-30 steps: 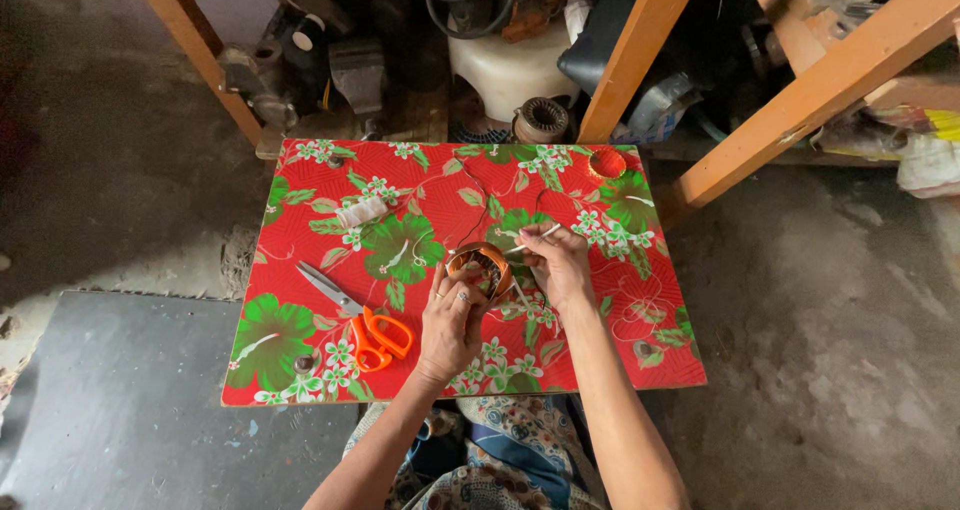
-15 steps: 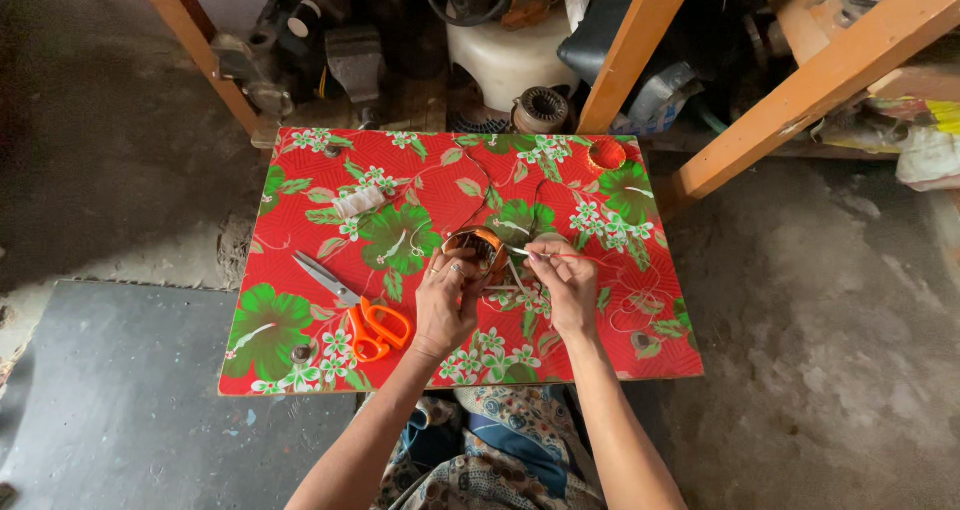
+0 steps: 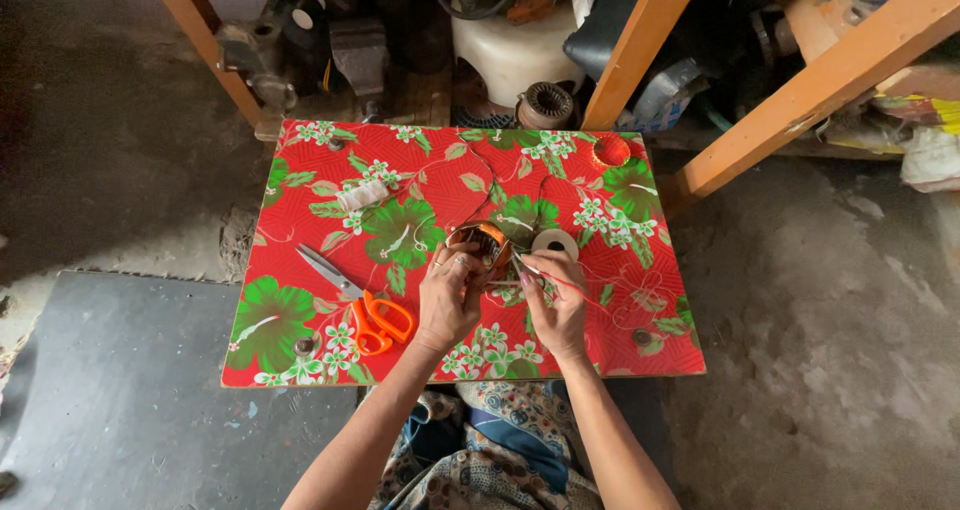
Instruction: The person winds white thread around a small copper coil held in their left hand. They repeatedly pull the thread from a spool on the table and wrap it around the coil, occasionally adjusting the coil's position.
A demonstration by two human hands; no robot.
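On the red floral tabletop [image 3: 300,330], the left hand [image 3: 450,295] is gripping a copper wire coil [image 3: 480,245] just beside the tape roll [image 3: 554,243]. The right hand [image 3: 555,300] is pinching a thin stick [image 3: 550,275] against the coil; work seems midway, with the orange scissors [image 3: 365,310] lying untouched, well left of the coil.

The surface [image 3: 600,310] wears a red cloth patterned with green leaves and small white flowers. On it lie scissors [image 3: 360,305] with orange handles and steel-grey blades, a white spool [image 3: 362,196] at far left, a copper-brown coil [image 3: 478,245], a pale tape roll [image 3: 555,243], and an orange lid [image 3: 611,151].
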